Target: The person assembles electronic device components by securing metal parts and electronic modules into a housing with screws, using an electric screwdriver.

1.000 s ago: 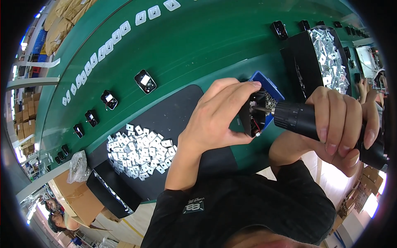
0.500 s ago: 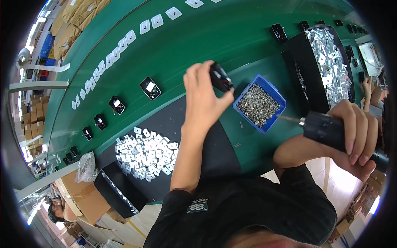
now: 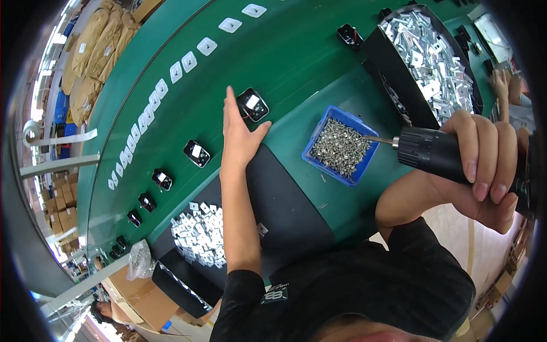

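My left hand (image 3: 240, 132) is open on the green belt, fingers stretched and thumb apart. Between its thumb and fingers lies a small black plastic housing (image 3: 252, 104) with a white label and dark red wire. Whether the fingers touch it I cannot tell. In my right hand (image 3: 484, 154) is a black electric screwdriver (image 3: 427, 149), its bit pointing left over a blue bin (image 3: 311, 155). Small metal screws (image 3: 340, 147) fill that bin. A pile of silvery metal plates (image 3: 199, 235) lies on a black mat (image 3: 290, 211) left of my forearm.
More black housings (image 3: 196, 153) line the belt. White plastic parts (image 3: 207, 46) form a row farther back. A black box of metal brackets (image 3: 424, 57) stands at the right; a cardboard box (image 3: 139, 293) is at the lower left. Another person's hand (image 3: 501, 85) shows at far right.
My left hand has set the black housing down on the belt and opened. The housings on the belt appear shifted in view. The screwdriver stays in my right hand, its bit nearer the screws.
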The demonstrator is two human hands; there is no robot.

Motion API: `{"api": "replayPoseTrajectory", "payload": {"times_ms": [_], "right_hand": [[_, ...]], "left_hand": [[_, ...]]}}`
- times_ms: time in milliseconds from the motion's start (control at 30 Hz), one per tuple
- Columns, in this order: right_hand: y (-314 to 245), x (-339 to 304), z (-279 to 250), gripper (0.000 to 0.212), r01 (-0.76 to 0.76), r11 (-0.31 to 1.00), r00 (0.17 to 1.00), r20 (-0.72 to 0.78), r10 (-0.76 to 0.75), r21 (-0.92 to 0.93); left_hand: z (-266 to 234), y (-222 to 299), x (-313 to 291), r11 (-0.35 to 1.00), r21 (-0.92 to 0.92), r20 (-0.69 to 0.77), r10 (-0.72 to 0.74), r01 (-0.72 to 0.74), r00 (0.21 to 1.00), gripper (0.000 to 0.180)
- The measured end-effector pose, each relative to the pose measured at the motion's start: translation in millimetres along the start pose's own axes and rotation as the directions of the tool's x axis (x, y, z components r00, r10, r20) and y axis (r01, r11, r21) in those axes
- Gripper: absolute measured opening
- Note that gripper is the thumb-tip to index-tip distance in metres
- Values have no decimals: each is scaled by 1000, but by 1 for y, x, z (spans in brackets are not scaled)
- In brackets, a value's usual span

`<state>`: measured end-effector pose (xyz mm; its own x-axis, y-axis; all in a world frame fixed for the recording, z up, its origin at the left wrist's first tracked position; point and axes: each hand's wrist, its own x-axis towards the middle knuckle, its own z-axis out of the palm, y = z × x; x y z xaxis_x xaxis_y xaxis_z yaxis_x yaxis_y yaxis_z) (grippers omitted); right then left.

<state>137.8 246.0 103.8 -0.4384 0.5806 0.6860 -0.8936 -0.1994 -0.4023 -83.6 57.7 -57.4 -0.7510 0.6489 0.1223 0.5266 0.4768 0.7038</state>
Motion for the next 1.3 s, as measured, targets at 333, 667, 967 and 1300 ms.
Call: {"api": "replayPoseTrajectory", "payload": {"times_ms": [333,667,967,1300], "right_hand": [[9,0,-10,42,-32,995,988,148,46,-94],[20,-1,0,41,39,998,998,60,-36,-52],[26,-9,5,40,80,996,997,1,-81,44],[30,-9,7,39,104,995,995,-7,-104,-11]], "left_hand": [[38,119,-38,814,-93,346,566,-573,748,22],[60,118,-41,888,-105,461,442,-447,770,13],[62,109,-51,858,-127,278,513,-498,812,11],[55,106,-66,509,-860,117,115,43,987,9]]}}
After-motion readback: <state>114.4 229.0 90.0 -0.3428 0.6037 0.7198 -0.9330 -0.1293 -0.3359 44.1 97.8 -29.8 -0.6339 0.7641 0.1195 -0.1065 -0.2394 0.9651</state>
